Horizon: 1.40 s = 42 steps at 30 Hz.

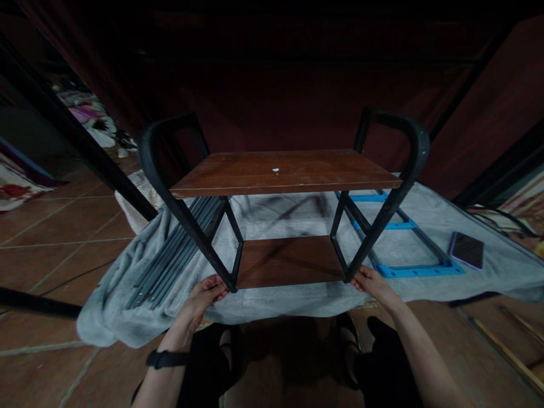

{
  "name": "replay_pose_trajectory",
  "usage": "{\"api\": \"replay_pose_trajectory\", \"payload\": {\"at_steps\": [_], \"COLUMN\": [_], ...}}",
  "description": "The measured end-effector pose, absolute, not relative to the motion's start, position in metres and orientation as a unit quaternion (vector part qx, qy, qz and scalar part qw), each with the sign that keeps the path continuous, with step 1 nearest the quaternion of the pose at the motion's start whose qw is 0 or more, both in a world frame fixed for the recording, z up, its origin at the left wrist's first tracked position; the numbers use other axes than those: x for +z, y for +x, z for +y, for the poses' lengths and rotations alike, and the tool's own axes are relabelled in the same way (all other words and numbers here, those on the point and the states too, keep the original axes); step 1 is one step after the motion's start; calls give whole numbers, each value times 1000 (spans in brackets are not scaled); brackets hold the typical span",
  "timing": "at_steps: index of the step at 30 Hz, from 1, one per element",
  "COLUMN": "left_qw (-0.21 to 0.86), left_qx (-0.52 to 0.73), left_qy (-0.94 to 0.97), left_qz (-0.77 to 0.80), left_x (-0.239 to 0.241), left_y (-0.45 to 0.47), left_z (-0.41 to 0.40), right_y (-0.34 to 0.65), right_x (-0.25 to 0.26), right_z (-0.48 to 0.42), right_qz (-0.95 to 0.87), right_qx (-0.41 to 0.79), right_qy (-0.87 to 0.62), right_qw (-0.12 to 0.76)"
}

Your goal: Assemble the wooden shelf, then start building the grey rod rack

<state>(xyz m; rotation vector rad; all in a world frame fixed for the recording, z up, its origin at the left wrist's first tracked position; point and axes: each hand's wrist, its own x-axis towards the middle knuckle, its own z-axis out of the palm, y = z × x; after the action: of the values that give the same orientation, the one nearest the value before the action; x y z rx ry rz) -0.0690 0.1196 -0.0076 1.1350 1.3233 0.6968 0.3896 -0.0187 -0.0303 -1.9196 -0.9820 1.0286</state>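
Note:
A small two-tier shelf (284, 175) stands upright in front of me, with brown wooden boards and a black metal frame that curves at the top on both sides. My left hand (211, 290) is closed around its near lower left corner. On the opposite side, my right hand (366, 280) grips the near lower right corner, with the thumb and fingers partly hidden by the frame. The lower board (291, 260) lies just above a grey cloth (284, 212). A small white mark shows on the upper board.
Several grey metal tubes (170, 255) lie on the cloth at left. To the right are a grey frame with blue crosspieces (419, 272) and a phone (467, 249). A dark red panel (276, 107) rises behind. Black posts (114, 175) flank the area.

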Motion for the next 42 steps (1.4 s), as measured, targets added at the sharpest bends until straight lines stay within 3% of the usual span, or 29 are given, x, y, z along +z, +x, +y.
{"api": "replay_pose_trajectory", "payload": {"at_steps": [23,42], "left_qw": [618,605], "left_qx": [293,310], "left_qy": [444,476], "left_qz": [580,559], "left_x": [-2,-3], "left_y": [-65,-68], "left_z": [121,120], "right_y": [392,393], "right_x": [-37,-44], "right_z": [-22,-16], "right_qz": [-386,-383], "right_qx": [401,387], "right_qy": [-724,-751], "right_qw": [407,375]}}
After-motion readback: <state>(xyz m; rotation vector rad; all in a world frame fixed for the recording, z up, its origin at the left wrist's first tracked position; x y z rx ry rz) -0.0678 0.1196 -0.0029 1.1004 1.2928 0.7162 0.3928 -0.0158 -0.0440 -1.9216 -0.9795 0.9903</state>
